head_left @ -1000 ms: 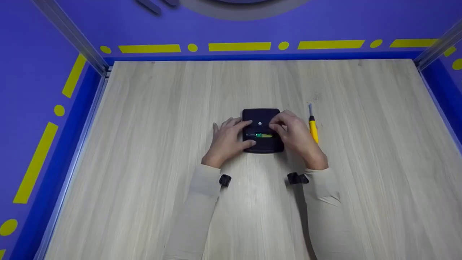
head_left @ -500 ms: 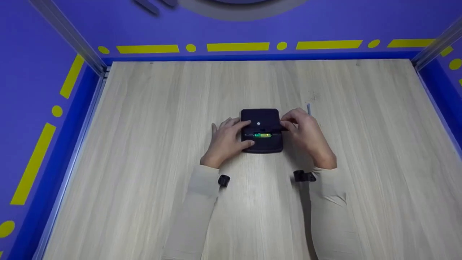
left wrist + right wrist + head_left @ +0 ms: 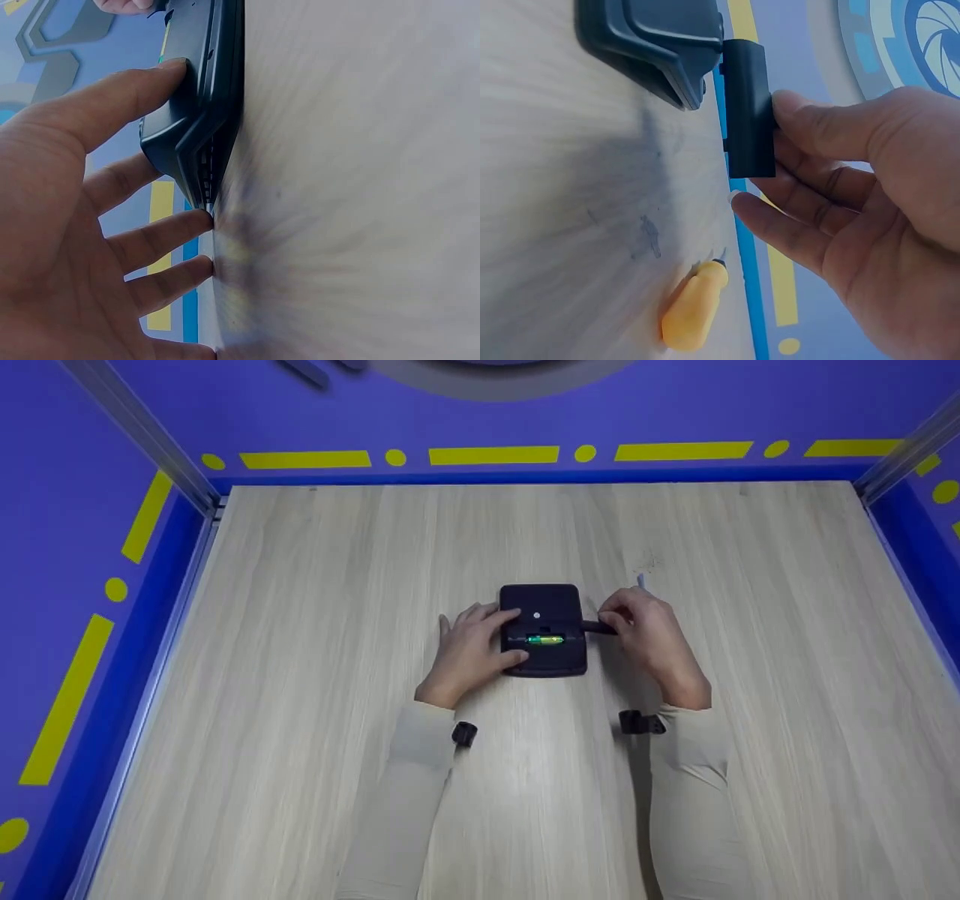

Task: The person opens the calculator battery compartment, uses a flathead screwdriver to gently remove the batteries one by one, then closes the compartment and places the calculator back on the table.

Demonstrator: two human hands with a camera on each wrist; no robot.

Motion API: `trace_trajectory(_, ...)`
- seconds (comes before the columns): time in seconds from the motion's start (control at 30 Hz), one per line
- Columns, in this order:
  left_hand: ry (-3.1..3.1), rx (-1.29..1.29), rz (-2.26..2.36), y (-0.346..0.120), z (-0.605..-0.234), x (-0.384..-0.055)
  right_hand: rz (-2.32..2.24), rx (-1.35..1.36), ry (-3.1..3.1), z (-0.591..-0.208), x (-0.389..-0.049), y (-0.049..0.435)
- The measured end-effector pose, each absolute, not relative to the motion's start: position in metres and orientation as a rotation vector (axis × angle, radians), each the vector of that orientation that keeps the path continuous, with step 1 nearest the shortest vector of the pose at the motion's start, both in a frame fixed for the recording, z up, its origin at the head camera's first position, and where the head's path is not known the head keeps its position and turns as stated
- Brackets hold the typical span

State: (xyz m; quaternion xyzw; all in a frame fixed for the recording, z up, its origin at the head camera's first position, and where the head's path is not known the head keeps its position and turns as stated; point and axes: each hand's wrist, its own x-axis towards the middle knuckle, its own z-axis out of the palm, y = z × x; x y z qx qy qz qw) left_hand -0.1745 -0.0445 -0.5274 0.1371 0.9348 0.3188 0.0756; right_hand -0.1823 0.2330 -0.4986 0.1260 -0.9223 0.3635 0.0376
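Observation:
A black device (image 3: 553,661) lies back side up on the table in the head view, with a green-and-yellow battery (image 3: 545,640) in its uncovered compartment. My left hand (image 3: 466,654) rests at its left side, thumb and index finger pressing on its back. The left wrist view shows the other fingers (image 3: 161,238) extended beside the device, tips by the tabletop. To the right of the device, my right hand (image 3: 654,641) pinches a black battery cover (image 3: 748,112) between thumb and fingers. The cover, held off the table, is clear of the compartment.
A yellow-handled screwdriver (image 3: 695,309) lies on the table near my right hand; in the head view the hand hides all but its shaft (image 3: 641,580). Dark specks (image 3: 649,561) mark the wood beyond it. A blue panel (image 3: 480,427) borders the table's far edge.
My right hand has moved right, drawing the battery cover away from over the device. It now hides the screwdriver's handle in the head view. My left hand stays in place on the device.

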Motion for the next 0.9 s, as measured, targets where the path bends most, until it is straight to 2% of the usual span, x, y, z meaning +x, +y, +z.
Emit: trace_trajectory(0.9, 2.801, 0.413, 0.968, -0.044, -0.528, -0.174, 1.057, 0.402, -2.909, -0.51, -0.183, 0.242)
